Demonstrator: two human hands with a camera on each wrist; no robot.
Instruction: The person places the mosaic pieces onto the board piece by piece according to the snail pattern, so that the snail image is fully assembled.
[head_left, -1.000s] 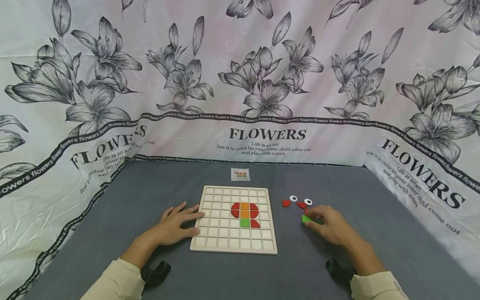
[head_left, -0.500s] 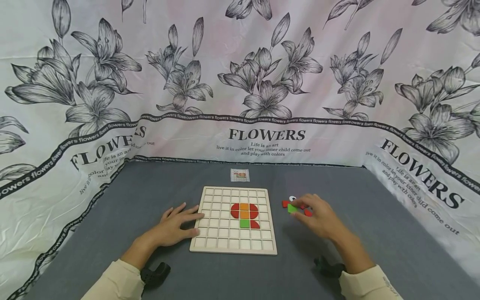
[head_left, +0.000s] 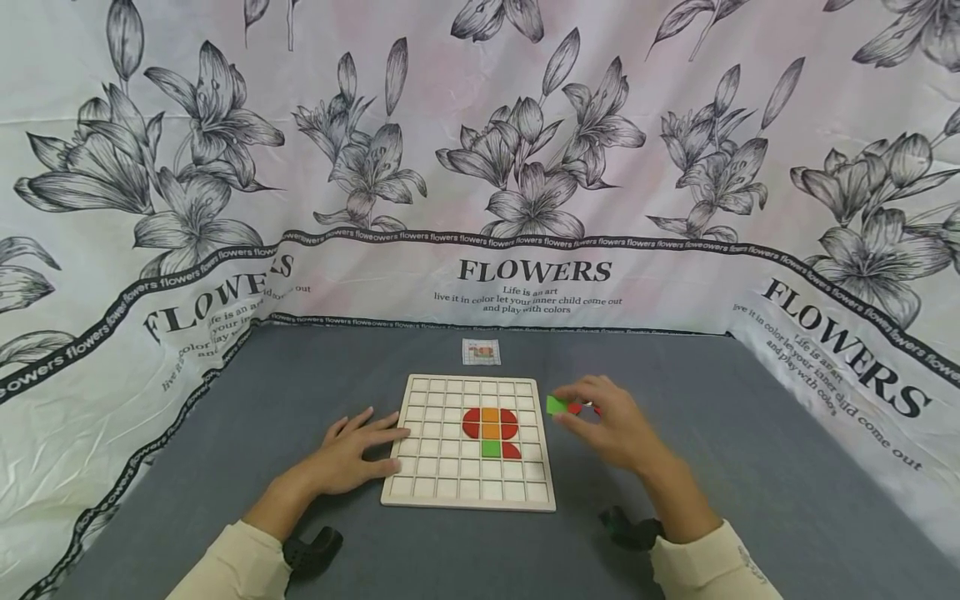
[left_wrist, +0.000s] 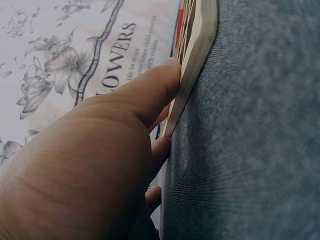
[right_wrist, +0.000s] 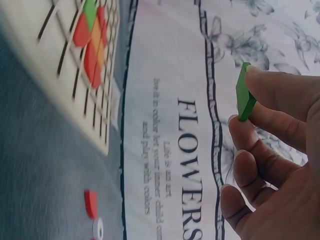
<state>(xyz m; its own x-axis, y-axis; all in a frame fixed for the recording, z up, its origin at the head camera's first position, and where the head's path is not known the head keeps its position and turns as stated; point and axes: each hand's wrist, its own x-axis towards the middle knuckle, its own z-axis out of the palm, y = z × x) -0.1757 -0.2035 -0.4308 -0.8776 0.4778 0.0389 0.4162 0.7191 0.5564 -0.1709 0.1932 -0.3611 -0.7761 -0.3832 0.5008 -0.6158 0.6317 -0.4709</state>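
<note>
A pale wooden grid board point(head_left: 468, 503) lies on the grey cloth. Red rounded pieces point(head_left: 471, 423), orange squares point(head_left: 490, 430) and a green square point(head_left: 491, 448) sit in its cells. My left hand point(head_left: 337, 458) is spread at the board's left side, its thumb and fingertips touching the edge; the left wrist view shows the thumb point(left_wrist: 155, 87) against the wooden rim. Between thumb and fingertips, my right hand point(head_left: 615, 425) pinches a green square tile point(right_wrist: 243, 95) off the table, just right of the board.
A small picture card point(head_left: 481, 352) lies behind the board. Partly hidden by my right hand, loose pieces lie on the cloth, among them a red piece point(right_wrist: 90, 203) and a white round piece point(right_wrist: 98, 228). A flower-printed curtain point(head_left: 540, 275) borders the table.
My right hand has lifted the green tile from the loose pieces and carried it leftward toward the board's right edge. My left hand stays in place.
</note>
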